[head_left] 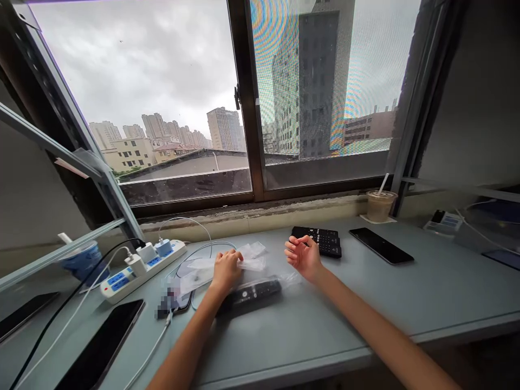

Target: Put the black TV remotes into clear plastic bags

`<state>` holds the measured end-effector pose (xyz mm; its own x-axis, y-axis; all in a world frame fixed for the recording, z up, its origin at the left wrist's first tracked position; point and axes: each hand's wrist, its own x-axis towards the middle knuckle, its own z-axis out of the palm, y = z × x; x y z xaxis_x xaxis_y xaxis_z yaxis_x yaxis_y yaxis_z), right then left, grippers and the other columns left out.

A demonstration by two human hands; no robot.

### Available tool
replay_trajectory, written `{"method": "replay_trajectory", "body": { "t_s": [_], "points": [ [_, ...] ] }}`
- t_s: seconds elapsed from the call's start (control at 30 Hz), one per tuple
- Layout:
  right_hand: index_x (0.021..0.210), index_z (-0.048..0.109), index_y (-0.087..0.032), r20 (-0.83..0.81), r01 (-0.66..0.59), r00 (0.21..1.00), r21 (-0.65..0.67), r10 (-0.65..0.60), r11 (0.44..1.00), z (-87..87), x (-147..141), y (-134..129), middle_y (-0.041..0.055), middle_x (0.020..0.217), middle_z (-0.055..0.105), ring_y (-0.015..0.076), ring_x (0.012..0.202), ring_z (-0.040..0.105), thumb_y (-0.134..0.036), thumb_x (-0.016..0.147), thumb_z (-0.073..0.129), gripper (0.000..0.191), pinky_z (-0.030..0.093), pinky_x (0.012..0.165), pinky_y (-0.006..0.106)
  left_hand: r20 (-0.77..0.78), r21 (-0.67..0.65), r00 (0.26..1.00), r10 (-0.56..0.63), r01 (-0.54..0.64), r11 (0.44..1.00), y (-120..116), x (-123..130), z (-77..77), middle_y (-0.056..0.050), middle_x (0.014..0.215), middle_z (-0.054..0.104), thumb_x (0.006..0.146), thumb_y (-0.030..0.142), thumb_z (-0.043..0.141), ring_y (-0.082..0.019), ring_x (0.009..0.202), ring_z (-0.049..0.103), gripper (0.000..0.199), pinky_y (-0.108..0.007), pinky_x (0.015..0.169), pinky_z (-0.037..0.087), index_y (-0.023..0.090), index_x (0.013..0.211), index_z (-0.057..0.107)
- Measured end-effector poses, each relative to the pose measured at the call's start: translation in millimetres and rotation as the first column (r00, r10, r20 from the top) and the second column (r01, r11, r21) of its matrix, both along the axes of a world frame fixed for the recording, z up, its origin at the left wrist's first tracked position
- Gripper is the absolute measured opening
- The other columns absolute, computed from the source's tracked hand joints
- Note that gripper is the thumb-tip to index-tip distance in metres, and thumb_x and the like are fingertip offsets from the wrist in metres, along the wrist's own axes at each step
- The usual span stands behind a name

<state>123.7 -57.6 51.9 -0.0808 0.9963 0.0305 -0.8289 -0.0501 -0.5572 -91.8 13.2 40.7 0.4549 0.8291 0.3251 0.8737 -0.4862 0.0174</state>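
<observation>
My left hand (227, 269) is over a heap of clear plastic bags (254, 264), its fingers bent down and closed on one; the fingertips are partly hidden. Just below it lies a black remote control (255, 292) in a clear plastic sleeve, its left end hidden behind my wrist. The sleeve's loose end (291, 279) sticks out to the right. My right hand (304, 257) is raised with the palm turned up, fingers loosely curled and apart from the thumb; nothing shows in it. Behind it lie several black remote controls (327, 241) side by side.
A white power strip (142, 271) with chargers and cables lies at left. Phones (103, 344) lie on the grey desk (309, 336), one (381, 245) at right. A drink cup (380, 207) with a straw stands by the window; a blue cup (85, 262) stands at left.
</observation>
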Motion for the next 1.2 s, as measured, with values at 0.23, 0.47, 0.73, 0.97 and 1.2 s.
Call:
{"method": "replay_trajectory", "body": {
  "t_s": [0.23, 0.47, 0.73, 0.97, 1.2],
  "points": [
    [0.058, 0.027, -0.02, 0.005, 0.003, 1.0, -0.001, -0.003, 1.0, 3.4, 1.9, -2.7, -0.0055, 0.05, 0.035, 0.0062, 0.038, 0.03, -0.02, 0.055, 0.047, 0.02, 0.021, 0.037, 0.019, 0.12, 0.092, 0.99, 0.08, -0.091, 0.992, -3.4, 2.4, 4.3, -0.006, 0.084, 0.065, 0.086, 0.026, 0.037, -0.022, 0.084, 0.058, 0.029, -0.036, 0.079, 0.032, 0.02, 0.076, 0.063],
    [0.058, 0.028, -0.02, 0.031, 0.002, 1.0, 0.0, -0.002, 1.0, -0.9, 4.0, -0.2, -0.0054, 0.051, 0.034, 0.0061, 0.038, 0.029, -0.021, 0.057, 0.048, 0.02, 0.021, 0.036, 0.019, 0.302, 0.194, 0.953, 0.001, -0.063, 0.979, -9.8, 2.6, 12.0, -0.002, 0.097, 0.064, 0.076, 0.009, 0.044, -0.019, 0.093, 0.055, 0.029, -0.034, 0.088, 0.032, 0.024, 0.089, 0.065],
    [0.057, 0.029, -0.019, 0.251, 0.123, 0.962, -0.03, -0.112, 0.992, 0.1, 3.3, 4.2, -0.0062, 0.048, 0.036, 0.0045, 0.036, 0.03, -0.025, 0.056, 0.051, 0.022, 0.02, 0.035, 0.018, 0.312, 0.198, 0.95, -0.025, -0.039, 0.979, -11.6, 5.3, 13.4, -0.001, 0.091, 0.062, 0.072, 0.004, 0.046, -0.017, 0.087, 0.056, 0.026, -0.032, 0.086, 0.034, 0.023, 0.074, 0.063],
    [0.057, 0.034, -0.02, 0.444, 0.411, 0.815, 0.011, -0.373, 0.912, 0.0, 12.8, 12.1, -0.0066, 0.047, 0.041, 0.0043, 0.035, 0.033, -0.034, 0.057, 0.049, 0.02, 0.023, 0.035, 0.018, 0.306, 0.281, 0.952, 0.012, -0.102, 0.954, -4.5, -1.2, 14.3, -0.001, 0.089, 0.061, 0.076, 0.01, 0.042, -0.018, 0.082, 0.056, 0.018, -0.032, 0.083, 0.034, 0.023, 0.071, 0.055],
    [0.058, 0.049, -0.019, 0.763, 0.612, 0.432, 0.145, -0.482, 0.778, -13.5, 25.9, 22.5, -0.0022, 0.055, 0.054, 0.0089, 0.042, 0.047, -0.032, 0.065, 0.05, 0.015, 0.036, 0.045, 0.023, 0.27, 0.29, 0.961, 0.059, -0.14, 0.947, 3.5, -8.9, 13.3, -0.005, 0.084, 0.059, 0.071, 0.01, 0.043, -0.022, 0.085, 0.056, 0.017, -0.034, 0.082, 0.035, 0.021, 0.081, 0.051]
  ]
}}
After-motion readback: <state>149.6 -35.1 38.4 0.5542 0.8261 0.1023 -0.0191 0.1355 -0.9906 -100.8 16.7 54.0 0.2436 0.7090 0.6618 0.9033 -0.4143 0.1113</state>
